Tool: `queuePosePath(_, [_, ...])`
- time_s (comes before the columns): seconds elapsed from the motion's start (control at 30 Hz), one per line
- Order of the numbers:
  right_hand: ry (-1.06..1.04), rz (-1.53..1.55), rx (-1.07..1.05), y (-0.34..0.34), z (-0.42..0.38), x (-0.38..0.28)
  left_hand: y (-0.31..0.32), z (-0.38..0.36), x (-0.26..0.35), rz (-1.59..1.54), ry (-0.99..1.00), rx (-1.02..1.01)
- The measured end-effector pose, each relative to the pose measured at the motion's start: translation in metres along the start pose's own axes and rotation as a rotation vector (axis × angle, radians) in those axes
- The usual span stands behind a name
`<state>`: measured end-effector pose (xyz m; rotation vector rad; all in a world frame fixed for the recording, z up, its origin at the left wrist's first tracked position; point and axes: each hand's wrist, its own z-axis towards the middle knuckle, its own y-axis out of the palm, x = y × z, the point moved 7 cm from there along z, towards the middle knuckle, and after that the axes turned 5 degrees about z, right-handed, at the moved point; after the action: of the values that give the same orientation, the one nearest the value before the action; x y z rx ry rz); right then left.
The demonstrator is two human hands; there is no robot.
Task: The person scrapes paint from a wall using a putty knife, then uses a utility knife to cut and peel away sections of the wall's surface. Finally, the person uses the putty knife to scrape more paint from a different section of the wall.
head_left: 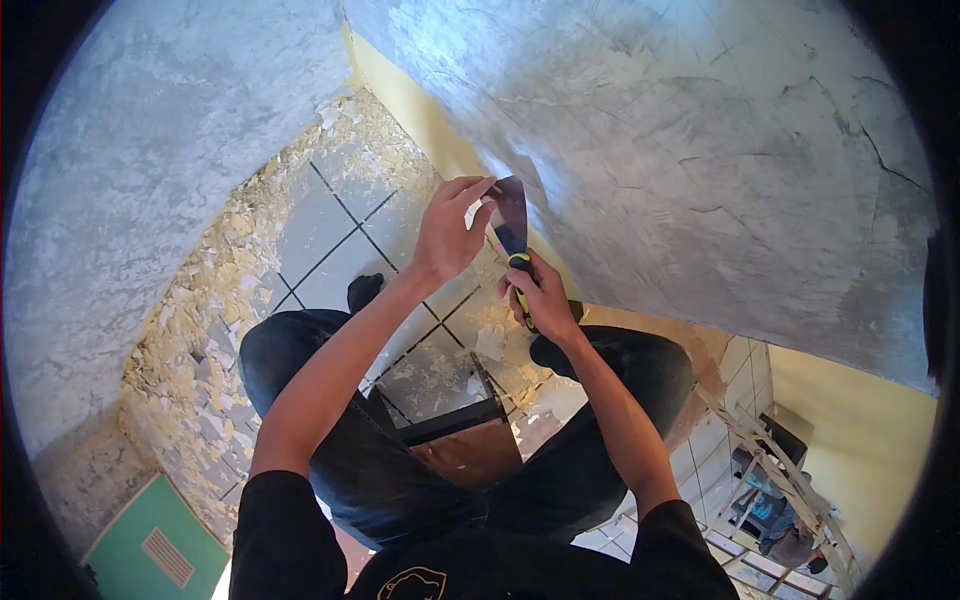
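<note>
My right hand is closed around the black-and-yellow handle of a putty knife, its wide blade pointing up and away from me beside the wall. My left hand reaches to the blade's left edge, with fingertips right at the upper corner and the thumb apart below them. The blade overlaps a strip of yellow paint along the bottom of the grey, bare wall. Both hands are over the tiled floor, between my bent knees.
Paint flakes lie thick along the left wall and into the corner. Under me is a brown seat with a black edge. A green panel is at lower left. At lower right stands a wooden ladder, with dark and blue things near it.
</note>
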<state>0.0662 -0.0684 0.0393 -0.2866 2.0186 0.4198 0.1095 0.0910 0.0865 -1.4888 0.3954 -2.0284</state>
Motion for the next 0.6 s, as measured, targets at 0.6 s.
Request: queuePosePath(0.6, [0.282,-0.242,0.123,-0.044,-0.009,0.072,0.080,-0.058,-0.042,-0.382,-0.777,-0.562])
